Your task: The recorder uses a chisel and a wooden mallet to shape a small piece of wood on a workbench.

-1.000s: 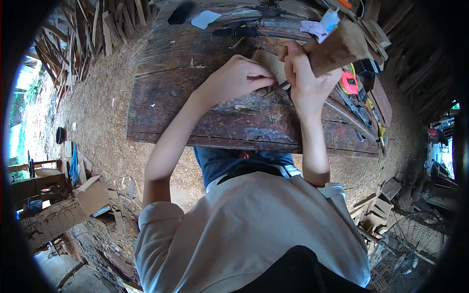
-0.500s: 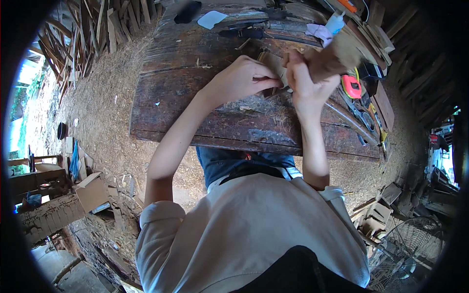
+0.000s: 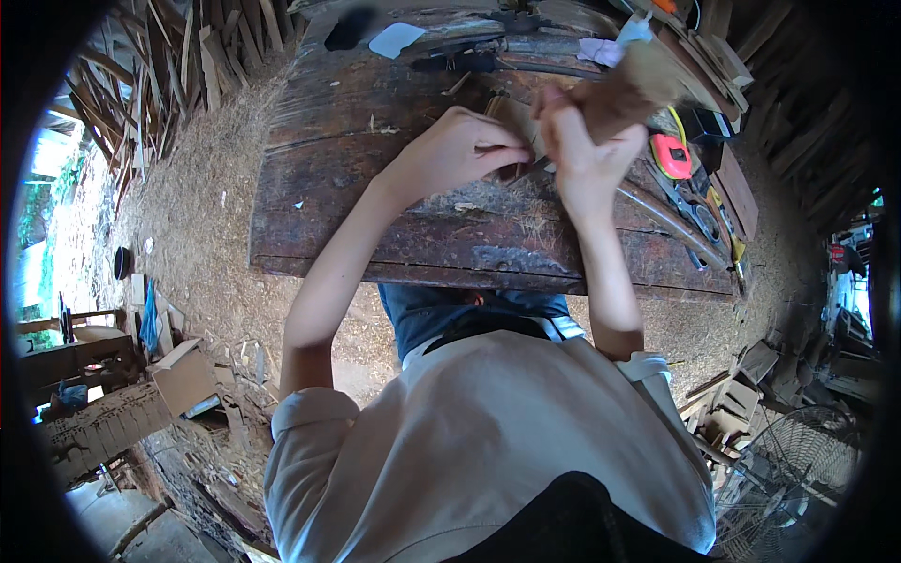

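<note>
In my right hand (image 3: 587,155) is a thick, rounded wooden mallet (image 3: 633,89), raised above the bench and blurred by motion. My left hand (image 3: 465,148) is closed, thumb and fingers pinched at the near end of a small brown wooden piece (image 3: 511,114) lying on the bench. What lies right between the left fingertips is partly hidden. Both hands are close together over the dark, worn wooden workbench (image 3: 328,197).
Right of my hands lie a pink tape measure (image 3: 671,157), scissors-like tools (image 3: 699,220) and a long metal bar (image 3: 666,214). Toward the back are a white card (image 3: 396,39), a pale cloth (image 3: 601,51) and dark tools (image 3: 460,62). A fan (image 3: 793,469) stands at lower right.
My right hand and the mallet have shifted slightly left and toward the far side. The left hand stays in nearly the same place, still pinched. The whole view has shifted a little.
</note>
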A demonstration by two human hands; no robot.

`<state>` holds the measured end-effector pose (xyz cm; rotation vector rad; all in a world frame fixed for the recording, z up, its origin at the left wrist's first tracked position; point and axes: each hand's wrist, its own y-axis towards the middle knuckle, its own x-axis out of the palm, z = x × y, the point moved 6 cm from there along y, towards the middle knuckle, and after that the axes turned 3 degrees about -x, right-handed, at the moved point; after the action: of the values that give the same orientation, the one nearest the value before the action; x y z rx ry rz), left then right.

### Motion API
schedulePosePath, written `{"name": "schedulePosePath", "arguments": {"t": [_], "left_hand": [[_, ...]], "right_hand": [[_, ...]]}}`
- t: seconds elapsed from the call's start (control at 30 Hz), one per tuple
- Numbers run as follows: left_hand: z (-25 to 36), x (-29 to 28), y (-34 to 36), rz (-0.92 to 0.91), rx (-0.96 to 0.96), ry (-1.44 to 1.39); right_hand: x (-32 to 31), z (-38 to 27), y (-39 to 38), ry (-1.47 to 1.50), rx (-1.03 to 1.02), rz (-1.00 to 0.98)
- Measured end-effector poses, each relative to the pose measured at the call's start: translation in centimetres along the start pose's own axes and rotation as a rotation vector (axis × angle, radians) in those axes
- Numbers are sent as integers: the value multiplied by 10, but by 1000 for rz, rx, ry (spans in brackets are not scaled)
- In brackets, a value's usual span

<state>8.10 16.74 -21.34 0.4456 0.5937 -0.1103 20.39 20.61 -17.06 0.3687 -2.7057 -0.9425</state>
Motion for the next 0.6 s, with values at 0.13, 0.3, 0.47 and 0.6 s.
{"name": "schedulePosePath", "arguments": {"t": [0.13, 0.3, 0.47, 0.6], "left_hand": [[-1, 0, 1, -1, -49, -47], [-2, -1, 1, -9, -57, -30], [-6, 1, -1, -25, -219, -146], [-3, 1, 2, -36, -125, -94]], "right_hand": [[-6, -9, 4, 62, -5, -17], [-1, -3, 1, -92, 8, -42], [-7, -10, 5, 115, -24, -9], [-2, 10, 2, -45, 36, -22]]}}
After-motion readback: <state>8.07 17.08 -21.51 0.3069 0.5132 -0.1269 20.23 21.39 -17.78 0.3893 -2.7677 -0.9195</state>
